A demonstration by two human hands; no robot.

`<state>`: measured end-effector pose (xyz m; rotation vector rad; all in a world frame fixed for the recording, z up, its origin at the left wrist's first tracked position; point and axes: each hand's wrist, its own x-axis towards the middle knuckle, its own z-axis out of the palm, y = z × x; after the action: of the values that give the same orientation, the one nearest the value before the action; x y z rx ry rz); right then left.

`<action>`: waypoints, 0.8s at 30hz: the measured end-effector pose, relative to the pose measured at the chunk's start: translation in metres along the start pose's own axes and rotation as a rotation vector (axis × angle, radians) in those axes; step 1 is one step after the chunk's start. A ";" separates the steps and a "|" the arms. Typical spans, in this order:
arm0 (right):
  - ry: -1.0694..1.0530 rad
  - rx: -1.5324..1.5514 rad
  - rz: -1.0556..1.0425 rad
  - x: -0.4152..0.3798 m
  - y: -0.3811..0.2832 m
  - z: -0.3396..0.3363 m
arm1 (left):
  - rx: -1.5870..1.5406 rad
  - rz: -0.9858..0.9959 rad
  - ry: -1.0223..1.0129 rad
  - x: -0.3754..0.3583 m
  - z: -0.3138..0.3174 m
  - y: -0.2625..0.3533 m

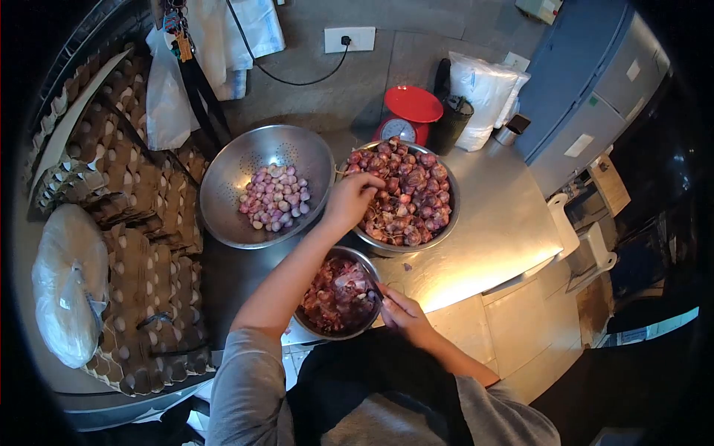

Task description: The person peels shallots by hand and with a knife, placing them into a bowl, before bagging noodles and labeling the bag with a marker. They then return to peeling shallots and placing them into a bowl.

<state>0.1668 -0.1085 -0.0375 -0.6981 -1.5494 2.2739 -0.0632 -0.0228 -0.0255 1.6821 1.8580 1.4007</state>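
My left hand (352, 199) reaches over the left side of a metal bowl (455, 195) heaped with unpeeled red shallots (409, 186). Its fingers are curled together at the pile, and what they pinch is hidden. In my right hand (405, 316) is a small knife (373, 287), its blade pointing over the rim of a smaller metal bowl (327, 336) close to my body. That bowl contains reddish shallot skins (331, 293). Peeled pinkish shallots (275, 195) lie in a large metal colander (223, 178) to the left.
Stacked egg trays (152, 297) and a filled plastic bag (68, 286) line the left side. Behind the shallots stand a red kitchen scale (413, 105), a dark container (452, 123) and a white sack (476, 97). The steel table (506, 215) ends at the right.
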 end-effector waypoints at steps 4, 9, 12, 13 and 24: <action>0.058 -0.009 0.013 -0.010 -0.007 -0.005 | 0.049 -0.016 -0.307 0.030 0.048 -0.001; 0.090 0.044 -0.048 -0.019 -0.006 -0.018 | 0.403 0.069 -0.377 0.046 0.078 -0.010; 0.101 0.085 -0.060 -0.023 -0.008 -0.021 | 0.472 0.015 -0.477 0.037 0.072 -0.002; 0.102 0.099 -0.055 -0.025 -0.008 -0.021 | 0.457 -0.023 -0.519 0.036 0.070 -0.002; 0.161 -0.024 -0.115 -0.031 -0.013 -0.036 | 0.231 0.213 -0.347 0.051 0.094 0.024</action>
<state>0.2117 -0.0914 -0.0296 -0.7579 -1.5035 2.0658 0.0063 0.0621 -0.0336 2.1304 1.7344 0.9078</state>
